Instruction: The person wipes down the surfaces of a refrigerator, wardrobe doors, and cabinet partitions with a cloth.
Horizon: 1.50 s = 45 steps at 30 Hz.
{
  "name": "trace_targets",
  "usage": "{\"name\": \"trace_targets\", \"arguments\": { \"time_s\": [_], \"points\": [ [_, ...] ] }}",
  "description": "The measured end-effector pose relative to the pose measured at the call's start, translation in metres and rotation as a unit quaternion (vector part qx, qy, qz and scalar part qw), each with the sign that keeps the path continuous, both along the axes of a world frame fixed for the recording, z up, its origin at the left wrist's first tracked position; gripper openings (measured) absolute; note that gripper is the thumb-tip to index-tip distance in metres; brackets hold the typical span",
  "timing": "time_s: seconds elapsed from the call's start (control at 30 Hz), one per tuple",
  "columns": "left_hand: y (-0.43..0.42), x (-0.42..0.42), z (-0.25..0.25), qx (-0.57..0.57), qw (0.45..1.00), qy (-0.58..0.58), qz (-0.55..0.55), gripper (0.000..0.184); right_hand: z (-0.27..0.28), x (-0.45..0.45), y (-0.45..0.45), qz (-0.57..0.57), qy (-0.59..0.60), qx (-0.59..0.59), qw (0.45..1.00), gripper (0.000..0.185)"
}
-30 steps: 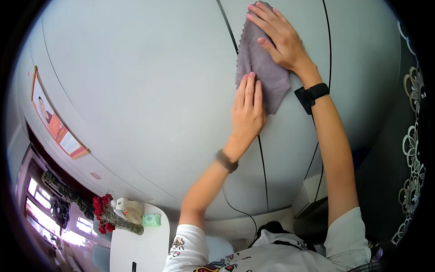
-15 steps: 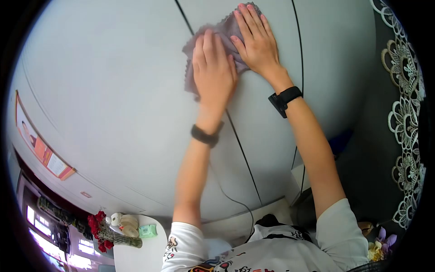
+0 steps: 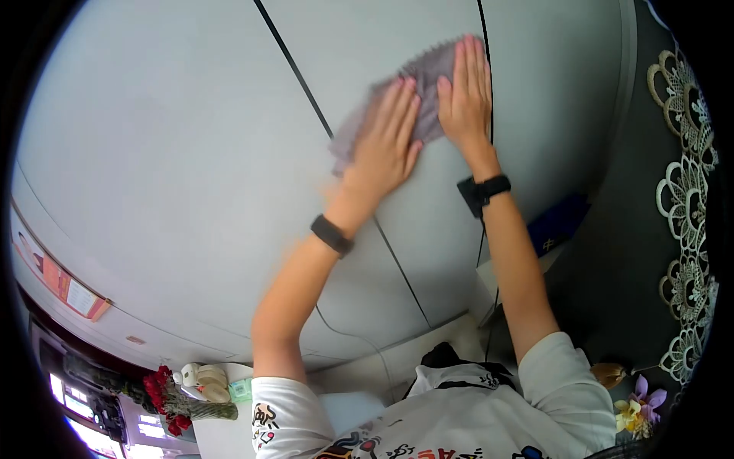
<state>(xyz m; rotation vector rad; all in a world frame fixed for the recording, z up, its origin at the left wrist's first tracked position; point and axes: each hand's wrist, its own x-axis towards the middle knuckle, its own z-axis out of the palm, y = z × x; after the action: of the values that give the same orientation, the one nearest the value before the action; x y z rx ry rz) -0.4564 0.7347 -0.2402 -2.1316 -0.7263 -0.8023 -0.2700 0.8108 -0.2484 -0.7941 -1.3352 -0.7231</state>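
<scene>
In the head view, the purple cloth [image 3: 430, 93] lies flat against the grey panel [image 3: 183, 161], beneath the fingers of both hands and showing between them. The left hand's [image 3: 380, 153] straight fingers sit slightly spread; the right hand's [image 3: 468, 115] are pressed together, thumb apart.

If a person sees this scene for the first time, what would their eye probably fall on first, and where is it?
Most likely the purple-grey cloth in the upper middle, lying against the pale panelled surface under the left hand and the right hand. After that, the red flowers stand out at the lower left, and the white lace runs down the right side.
</scene>
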Motion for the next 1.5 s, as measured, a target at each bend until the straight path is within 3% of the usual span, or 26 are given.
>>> {"name": "trace_targets", "arguments": {
  "time_s": [0.1, 0.17, 0.27, 0.33, 0.37, 0.5, 0.57, 0.7, 0.83, 0.9, 0.97, 1.07, 1.23, 1.3, 1.37, 1.5],
  "points": [
    [0.006, 0.01, -0.058, -0.096, 0.994, -0.002, -0.056, 0.075, -0.071, 0.006, -0.003, -0.003, 0.03, -0.056, 0.998, 0.063],
    [0.001, 0.012, -0.093, -0.153, 0.985, 0.013, -0.075, 0.07, -0.122, 0.007, -0.01, -0.017, 0.056, -0.1, 0.993, 0.066],
    [-0.001, 0.01, -0.142, -0.142, 0.986, 0.08, -0.031, 0.062, -0.179, 0.004, -0.02, -0.024, 0.072, -0.153, 0.985, 0.068],
    [-0.003, 0.011, -0.13, -0.056, 0.985, 0.15, 0.063, 0.06, -0.182, 0.0, -0.023, -0.009, 0.081, -0.165, 0.983, 0.069],
    [-0.003, 0.006, -0.122, -0.013, 0.976, 0.189, 0.11, 0.058, -0.179, -0.003, -0.018, 0.007, 0.091, -0.156, 0.983, 0.071],
    [-0.011, -0.011, -0.061, -0.017, 0.997, 0.01, 0.079, 0.055, -0.107, -0.027, -0.016, 0.022, 0.083, -0.108, 0.99, 0.077],
    [-0.023, -0.022, -0.021, 0.025, 0.994, -0.009, 0.107, 0.054, -0.061, -0.043, -0.022, 0.02, 0.077, -0.088, 0.993, 0.081],
    [-0.036, -0.044, 0.038, 0.13, 0.973, 0.008, 0.191, 0.054, 0.001, -0.078, -0.033, 0.032, 0.062, -0.047, 0.996, 0.08],
    [-0.028, -0.059, 0.039, 0.123, 0.976, 0.056, 0.168, 0.052, 0.011, -0.096, -0.037, 0.033, 0.02, -0.026, 0.999, 0.074],
    [-0.031, -0.059, 0.024, 0.101, 0.978, 0.067, 0.171, 0.052, 0.001, -0.093, -0.036, 0.03, 0.004, -0.025, 0.999, 0.069],
    [-0.032, -0.058, 0.001, 0.087, 0.977, 0.073, 0.182, 0.053, -0.022, -0.09, -0.037, 0.049, -0.014, -0.035, 0.998, 0.033],
    [-0.032, -0.057, -0.045, 0.062, 0.979, 0.078, 0.18, 0.052, -0.066, -0.084, -0.036, 0.033, -0.013, -0.063, 0.997, 0.057],
    [-0.03, -0.06, -0.146, 0.02, 0.972, 0.16, 0.17, 0.054, -0.167, -0.063, -0.036, 0.018, -0.018, -0.143, 0.989, 0.06],
    [-0.029, -0.058, -0.194, 0.003, 0.947, 0.267, 0.178, 0.058, -0.224, -0.05, -0.035, 0.003, -0.012, -0.165, 0.986, 0.064],
    [-0.024, -0.051, -0.231, 0.003, 0.95, 0.264, 0.165, 0.06, -0.253, -0.044, -0.033, -0.002, 0.004, -0.178, 0.984, 0.07],
    [-0.028, -0.052, -0.216, 0.028, 0.962, 0.227, 0.149, 0.054, -0.251, -0.067, -0.043, 0.014, 0.1, -0.199, 0.975, 0.074]
  ]
}}
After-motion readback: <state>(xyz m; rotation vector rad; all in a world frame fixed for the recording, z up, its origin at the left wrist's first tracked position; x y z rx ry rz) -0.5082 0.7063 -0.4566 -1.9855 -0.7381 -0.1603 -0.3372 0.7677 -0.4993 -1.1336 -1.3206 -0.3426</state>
